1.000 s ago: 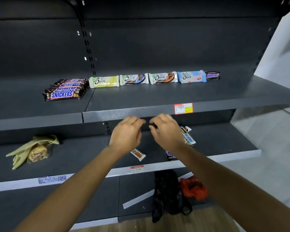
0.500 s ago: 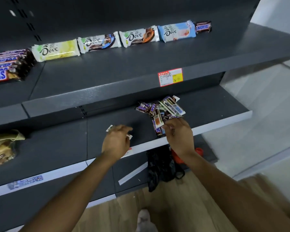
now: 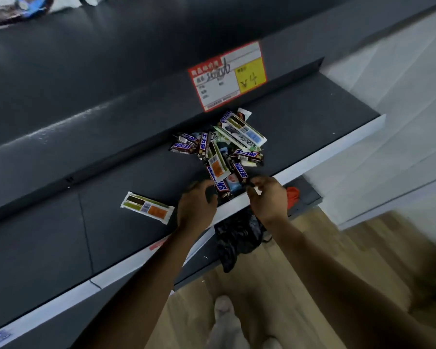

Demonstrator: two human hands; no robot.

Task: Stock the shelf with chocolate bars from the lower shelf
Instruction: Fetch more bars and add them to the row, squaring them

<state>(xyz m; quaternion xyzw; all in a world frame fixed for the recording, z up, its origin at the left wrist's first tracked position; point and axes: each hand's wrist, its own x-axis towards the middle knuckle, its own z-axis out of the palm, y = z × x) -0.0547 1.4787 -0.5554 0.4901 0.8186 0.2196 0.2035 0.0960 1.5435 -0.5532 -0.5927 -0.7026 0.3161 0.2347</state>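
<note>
Two hands are logged at the pile of chocolate bars [image 3: 218, 152], near the front edge of the lower shelf [image 3: 312, 127]. Half a second ago the left hand [image 3: 195, 205] covered the lone white bar [image 3: 147, 207]; that bar is now uncovered. Left fingers are curled at the pile; grip cannot be told. The right hand [image 3: 268, 197] is kept there, pinching a Snickers bar [image 3: 239, 172], whose long axis runs front-to-back. A price label [image 3: 228, 75] is fixed above; a black bag [image 3: 237, 238] is stowed below.
</note>
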